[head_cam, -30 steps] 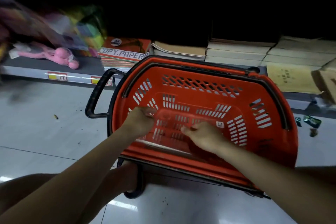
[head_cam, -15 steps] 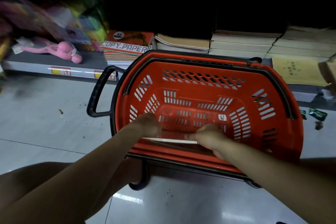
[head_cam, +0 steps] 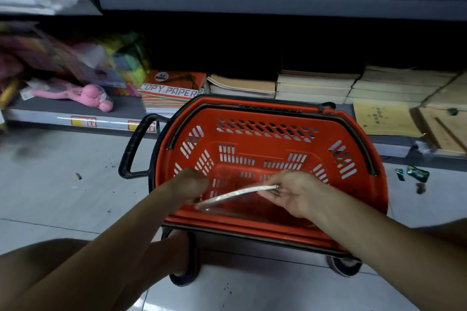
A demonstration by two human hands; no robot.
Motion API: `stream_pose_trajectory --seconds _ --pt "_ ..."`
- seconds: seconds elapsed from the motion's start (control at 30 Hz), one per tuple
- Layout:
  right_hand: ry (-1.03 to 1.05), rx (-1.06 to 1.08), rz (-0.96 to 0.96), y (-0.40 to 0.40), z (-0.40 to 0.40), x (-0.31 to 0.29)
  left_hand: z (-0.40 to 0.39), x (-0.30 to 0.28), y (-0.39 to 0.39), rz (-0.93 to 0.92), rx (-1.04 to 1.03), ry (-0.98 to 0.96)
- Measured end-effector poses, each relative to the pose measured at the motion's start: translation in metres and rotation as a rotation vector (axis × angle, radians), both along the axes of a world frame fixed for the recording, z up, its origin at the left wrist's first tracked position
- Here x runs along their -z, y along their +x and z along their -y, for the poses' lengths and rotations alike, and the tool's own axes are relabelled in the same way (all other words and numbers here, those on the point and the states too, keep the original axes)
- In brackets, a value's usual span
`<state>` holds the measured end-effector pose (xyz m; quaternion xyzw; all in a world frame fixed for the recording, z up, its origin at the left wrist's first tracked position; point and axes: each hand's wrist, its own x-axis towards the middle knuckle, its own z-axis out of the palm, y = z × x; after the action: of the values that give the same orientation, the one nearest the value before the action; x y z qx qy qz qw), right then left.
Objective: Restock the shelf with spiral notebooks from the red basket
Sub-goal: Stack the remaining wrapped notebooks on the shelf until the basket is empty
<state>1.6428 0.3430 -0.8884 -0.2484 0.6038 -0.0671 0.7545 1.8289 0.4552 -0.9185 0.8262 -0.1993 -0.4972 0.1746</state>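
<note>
One shelf (head_cam: 75, 112) runs ahead of us, past the red basket (head_cam: 265, 144). Over the basket's near rim we hold a thin notebook (head_cam: 235, 194) edge-on, its long axis running left-right. Our left hand (head_cam: 188, 185) grips its left end, our right hand (head_cam: 293, 193) pinches its right end.

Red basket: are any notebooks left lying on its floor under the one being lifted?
No, the red basket shows only its bare slotted floor beneath the thin notebook held by the left hand and right hand.
</note>
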Motion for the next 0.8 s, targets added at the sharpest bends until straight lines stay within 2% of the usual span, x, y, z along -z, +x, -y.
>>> stream_pose_trajectory --seconds 0.13,0.23,0.33,0.43,0.53,0.67,0.8 --pt "-0.062 0.067 0.244 -0.027 0.0 -0.059 -0.025 -0.053 -0.005 -0.312 -0.206 -0.166" --pt "-0.156 0.011 0.448 -0.047 -0.009 -0.098 -0.041 -0.106 -0.013 -0.65 -0.37 -0.425" --pt "-0.277 -0.084 0.566 -0.057 -0.02 -0.127 -0.059 -0.157 -0.018 -0.797 -0.326 -0.69" --pt "-0.369 -0.12 0.63 -0.055 -0.028 -0.144 -0.073 -0.191 -0.02 -0.758 -0.163 -0.886" --pt "-0.501 -0.159 0.654 -0.051 -0.032 -0.16 -0.083 -0.205 -0.018 -0.626 -0.142 -1.02" --pt "-0.647 -0.127 0.626 -0.036 -0.033 -0.169 -0.085 -0.203 -0.016 -0.329 -0.349 -1.169" --pt "-0.755 -0.098 0.568 -0.017 -0.036 -0.162 -0.081 -0.2 -0.01 -0.301 -0.512 -1.242"
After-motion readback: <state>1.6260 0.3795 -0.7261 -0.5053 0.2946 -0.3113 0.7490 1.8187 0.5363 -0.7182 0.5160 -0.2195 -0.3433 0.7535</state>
